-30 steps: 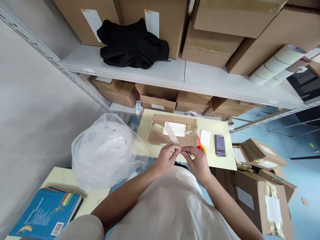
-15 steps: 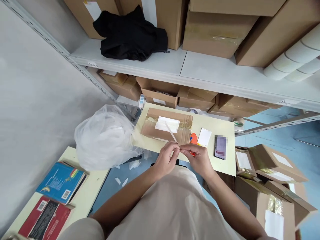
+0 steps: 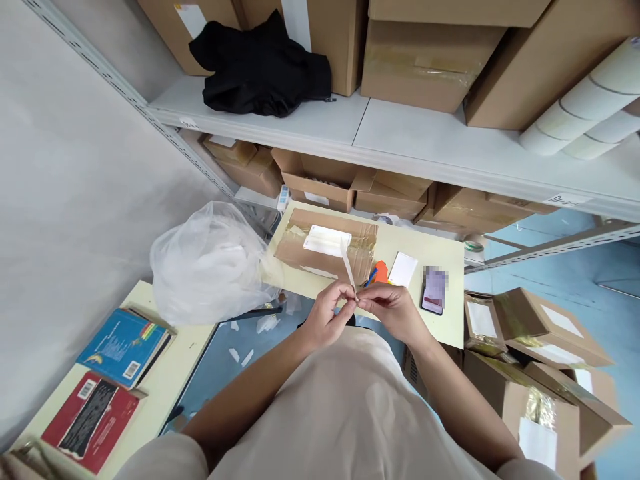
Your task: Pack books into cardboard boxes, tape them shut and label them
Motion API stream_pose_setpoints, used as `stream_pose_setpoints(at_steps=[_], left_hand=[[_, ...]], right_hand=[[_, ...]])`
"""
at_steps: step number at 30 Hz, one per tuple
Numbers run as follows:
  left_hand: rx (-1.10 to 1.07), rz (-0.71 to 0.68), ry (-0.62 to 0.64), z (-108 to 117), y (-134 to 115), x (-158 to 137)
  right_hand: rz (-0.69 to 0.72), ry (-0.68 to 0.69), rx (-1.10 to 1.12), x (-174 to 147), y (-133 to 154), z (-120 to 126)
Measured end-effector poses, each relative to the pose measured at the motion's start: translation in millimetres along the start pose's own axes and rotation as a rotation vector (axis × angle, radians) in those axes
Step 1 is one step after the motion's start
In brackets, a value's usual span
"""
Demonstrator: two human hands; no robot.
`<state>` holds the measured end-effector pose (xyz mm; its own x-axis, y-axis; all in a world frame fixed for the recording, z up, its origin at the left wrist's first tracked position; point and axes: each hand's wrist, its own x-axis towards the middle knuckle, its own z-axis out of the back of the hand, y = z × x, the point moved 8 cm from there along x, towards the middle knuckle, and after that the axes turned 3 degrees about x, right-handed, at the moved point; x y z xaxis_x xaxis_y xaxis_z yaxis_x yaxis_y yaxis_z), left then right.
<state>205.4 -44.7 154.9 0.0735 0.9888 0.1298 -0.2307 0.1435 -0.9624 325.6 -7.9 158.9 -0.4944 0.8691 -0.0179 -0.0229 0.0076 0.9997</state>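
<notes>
A thin white paper strip (image 3: 349, 265) rises from between my fingertips. Pinched at its lower end are my left hand (image 3: 327, 313) and my right hand (image 3: 393, 310), their fingertips touching in front of my body. Beyond them a flattened cardboard piece (image 3: 290, 248) with tape lies on the cream table (image 3: 305, 285), bearing a white label (image 3: 320, 240). Just past my right hand sits an orange object (image 3: 381, 272), partly hidden, with a blue part beside it. A white card (image 3: 403, 269) and a phone (image 3: 433, 293) lie to its right.
A clear plastic bag (image 3: 205, 267) of white material bulges left of the table. Books (image 3: 125, 348) lie on a side table (image 3: 187, 340). Shelves (image 3: 400, 143) with cardboard boxes and a black garment (image 3: 265, 70) stand ahead. Opened cartons (image 3: 545, 327) crowd the right; paper scraps litter the floor.
The strip stands more upright between my fingers. My hands stay pinched together, while the view has shifted slightly and more of the orange object shows.
</notes>
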Motion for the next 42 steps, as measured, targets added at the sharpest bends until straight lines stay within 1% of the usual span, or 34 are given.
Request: stream_pose_setpoints(at_steps=[3,6,12,18,23,26,30,34,42], left_hand=[[0.015,-0.073,0.004,-1.4,-7.9,-1.8],[0.079,-0.126,0.021,-1.8,-15.9,-2.9],[0.221,-0.165,0.030,1.4,-23.7,-6.4],[0.242,-0.205,0.025,0.4,-23.9,-8.6],[0.212,-0.197,0.014,-1.4,-22.8,-10.5],[0.201,-0.197,0.003,-1.5,-23.6,-12.3],[0.197,-0.193,-0.014,-2.1,-26.2,-12.4],[0.198,-0.193,-0.011,-5.3,-28.0,-10.3],[0.168,-0.157,-0.010,-10.9,-19.9,-7.6]], right_hand=[[-0.004,-0.004,0.022,-3.7,3.9,1.6],[-0.016,0.002,0.032,-7.5,9.4,2.2],[-0.038,-0.018,0.045,-13.6,17.0,-0.1],[-0.022,-0.063,-0.013,-18.4,19.7,0.8],[-0.021,-0.071,-0.025,-21.3,18.6,1.1],[-0.046,-0.082,-0.024,-22.7,16.3,0.5],[-0.089,-0.097,0.012,-24.6,12.7,1.5],[-0.086,-0.096,0.044,-25.6,13.2,4.5],[-0.106,-0.115,0.003,-26.9,13.4,10.9]])
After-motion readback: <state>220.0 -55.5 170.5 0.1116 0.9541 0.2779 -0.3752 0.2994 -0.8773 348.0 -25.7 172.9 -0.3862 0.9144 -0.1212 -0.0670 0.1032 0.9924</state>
